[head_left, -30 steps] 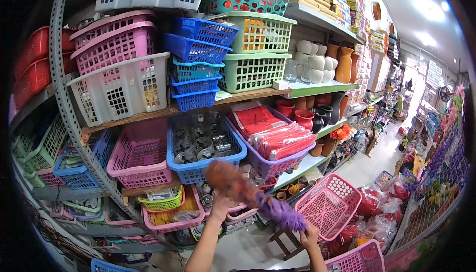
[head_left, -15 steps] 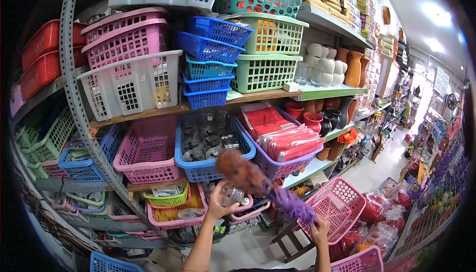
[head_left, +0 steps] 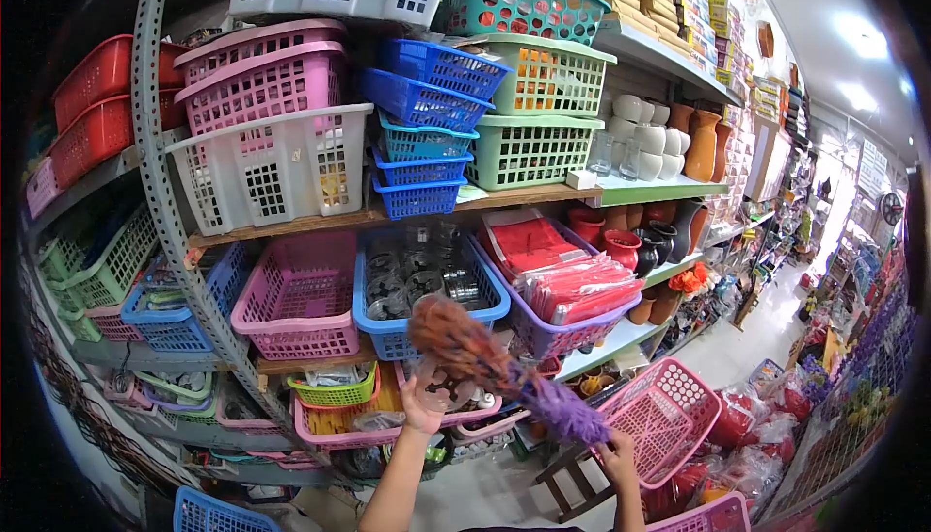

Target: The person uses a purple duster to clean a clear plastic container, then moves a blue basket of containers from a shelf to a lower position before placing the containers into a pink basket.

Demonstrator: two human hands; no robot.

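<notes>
While right hand (head_left: 617, 454) still grips duster (head_left: 490, 359), left hand (head_left: 420, 408) pinches clear plastic piece (head_left: 444, 391), now lower.

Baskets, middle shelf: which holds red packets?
The purple basket, rightmost of three; the blue basket beside it holds clear glassware, the pink basket sits farthest left.

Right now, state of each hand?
Left hand: closed on a clear round item.
Right hand: closed on the feather duster.
</notes>
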